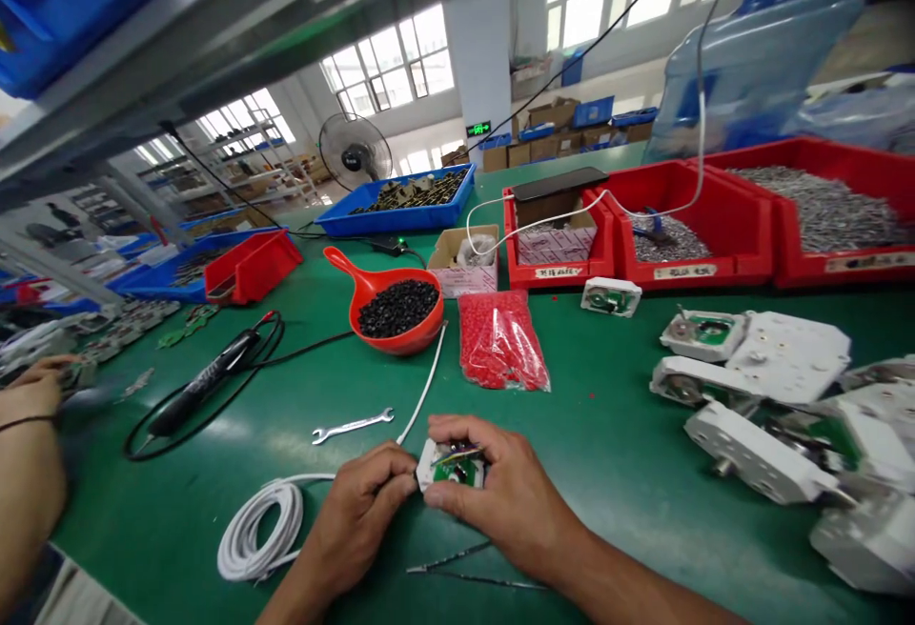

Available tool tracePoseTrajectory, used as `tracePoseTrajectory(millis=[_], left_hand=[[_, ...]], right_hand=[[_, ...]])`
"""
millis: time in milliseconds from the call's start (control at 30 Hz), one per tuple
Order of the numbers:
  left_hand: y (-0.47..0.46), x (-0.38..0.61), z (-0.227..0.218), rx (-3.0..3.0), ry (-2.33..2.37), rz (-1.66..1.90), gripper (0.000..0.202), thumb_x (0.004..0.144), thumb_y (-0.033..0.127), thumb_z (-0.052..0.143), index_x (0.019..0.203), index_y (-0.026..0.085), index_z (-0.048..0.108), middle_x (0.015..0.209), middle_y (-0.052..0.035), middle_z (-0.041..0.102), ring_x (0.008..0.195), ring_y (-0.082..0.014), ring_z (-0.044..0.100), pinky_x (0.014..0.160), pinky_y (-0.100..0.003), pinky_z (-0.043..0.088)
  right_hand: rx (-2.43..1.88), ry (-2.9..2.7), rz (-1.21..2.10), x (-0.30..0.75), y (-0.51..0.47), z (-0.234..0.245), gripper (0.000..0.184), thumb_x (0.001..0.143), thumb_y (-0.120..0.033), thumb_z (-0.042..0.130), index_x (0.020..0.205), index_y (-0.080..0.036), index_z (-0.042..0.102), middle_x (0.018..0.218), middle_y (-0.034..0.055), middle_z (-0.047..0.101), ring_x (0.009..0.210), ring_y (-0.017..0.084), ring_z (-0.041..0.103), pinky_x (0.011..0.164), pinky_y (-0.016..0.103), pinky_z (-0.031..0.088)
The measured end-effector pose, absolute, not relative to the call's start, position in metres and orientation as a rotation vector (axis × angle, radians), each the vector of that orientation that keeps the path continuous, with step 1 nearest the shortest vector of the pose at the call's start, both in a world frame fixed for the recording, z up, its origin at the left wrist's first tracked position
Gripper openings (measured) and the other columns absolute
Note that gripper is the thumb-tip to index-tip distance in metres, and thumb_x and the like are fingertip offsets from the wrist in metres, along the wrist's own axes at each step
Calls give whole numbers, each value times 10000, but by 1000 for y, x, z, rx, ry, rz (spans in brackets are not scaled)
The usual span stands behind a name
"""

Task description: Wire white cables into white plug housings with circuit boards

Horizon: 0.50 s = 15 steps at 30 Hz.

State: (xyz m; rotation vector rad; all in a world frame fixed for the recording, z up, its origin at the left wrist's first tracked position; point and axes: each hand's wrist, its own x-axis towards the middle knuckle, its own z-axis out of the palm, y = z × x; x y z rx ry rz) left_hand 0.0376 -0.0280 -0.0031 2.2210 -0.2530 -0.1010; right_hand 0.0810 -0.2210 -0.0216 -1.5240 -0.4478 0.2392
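Both hands are meeting at the table's near edge: the left hand [361, 501] is pinching the white module [452, 465] at its left end (cable side), the right hand [500, 496] is cupping its right end, equally close.

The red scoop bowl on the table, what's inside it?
The red scoop bowl holds a heap of small black pieces, filling it almost to the rim. Whatever lies beneath the top layer, and the bowl's bottom, is covered by the heap.
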Motion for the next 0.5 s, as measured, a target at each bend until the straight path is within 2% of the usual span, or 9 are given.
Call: tracePoseTrajectory(millis=[333,500], left_hand=[[-29,35,0,2226,-220,-107,351,962,389,426,783,145,602,754,-13,558,700,-110,517,649,-196,356],[-30,35,2,2222,-208,-126,370,964,404,413,777,139,591,756,-15,547,705,-112,510,653,-200,352]], right_hand=[[-1547,-444,235,81,-222,-17,308,675,-177,791,953,-238,673,1163,24,649,1001,220,623,878,334,448],[-1554,-476,232,81,-223,-12,276,677,-148,786,909,-237,665,1131,5,666,1076,205,602,905,311,428]])
